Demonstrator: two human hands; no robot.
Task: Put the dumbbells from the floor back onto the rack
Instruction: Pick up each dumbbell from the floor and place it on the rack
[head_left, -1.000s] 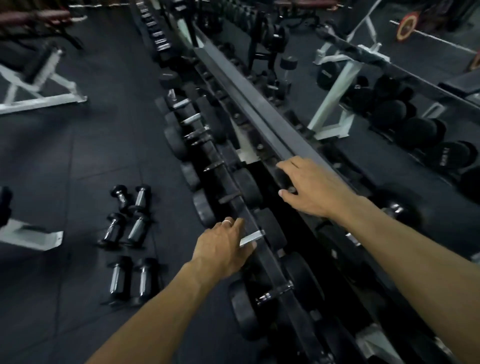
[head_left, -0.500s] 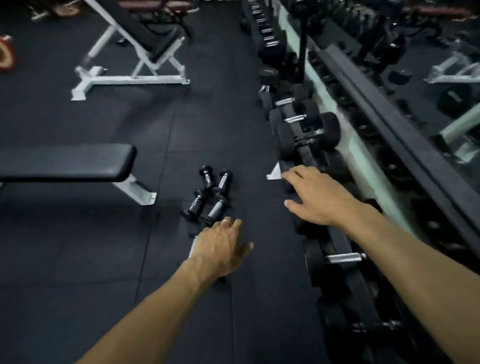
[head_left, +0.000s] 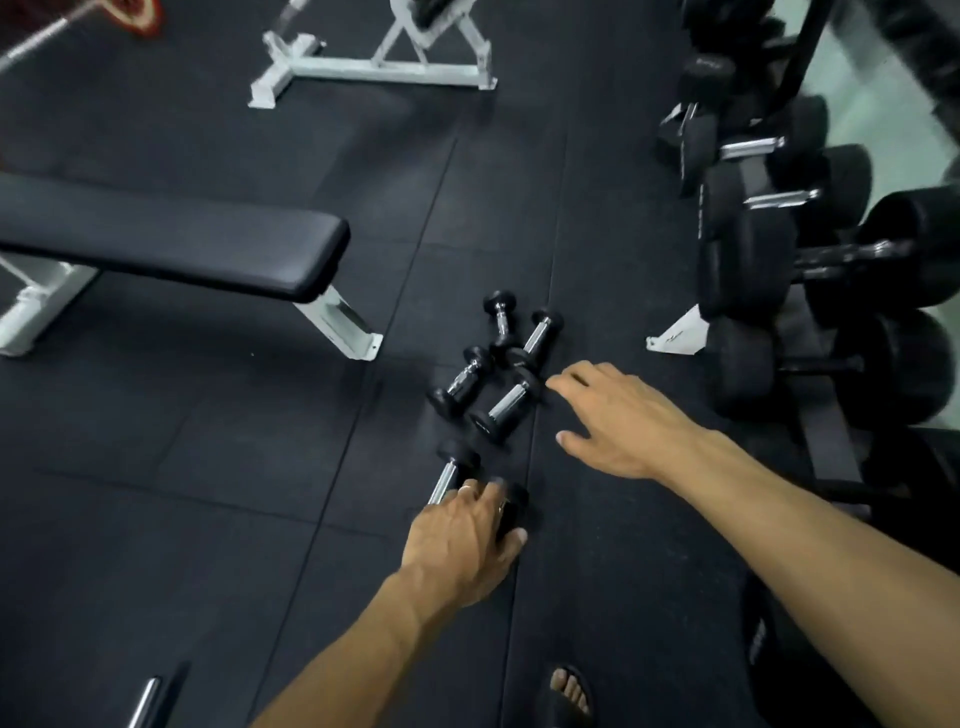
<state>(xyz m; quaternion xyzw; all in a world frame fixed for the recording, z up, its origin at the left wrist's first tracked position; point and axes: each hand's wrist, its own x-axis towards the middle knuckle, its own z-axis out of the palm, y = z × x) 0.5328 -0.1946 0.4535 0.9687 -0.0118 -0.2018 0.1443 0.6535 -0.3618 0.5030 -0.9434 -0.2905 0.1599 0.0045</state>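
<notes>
- dumbbells (head_left: 491, 382) lie in a small cluster on the dark floor (head_left: 208, 467), just beyond the fingertips of both hands; a second ago the view faced the rack and both hands were up at it.
- left hand (head_left: 462, 540) has come down from a racked handle and now reaches over the nearest dumbbell (head_left: 451, 475), fingers spread and slightly bent over its near end; i cannot tell whether they grip it yet.
- right hand (head_left: 618, 421) hovers with fingers extended and relaxed, holding nothing; its fingertips sit just beside the angled dumbbell (head_left: 506, 402), apart from it.
- rack (head_left: 810, 291) now stands well off to the outer side of the right hand, loaded with bigger weights.
- a flat bench (head_left: 171, 236) sits beyond the left hand's outer side.
- judging by this, one delivery is over and the next pickup is beginning; several dumbbells remain down.
</notes>
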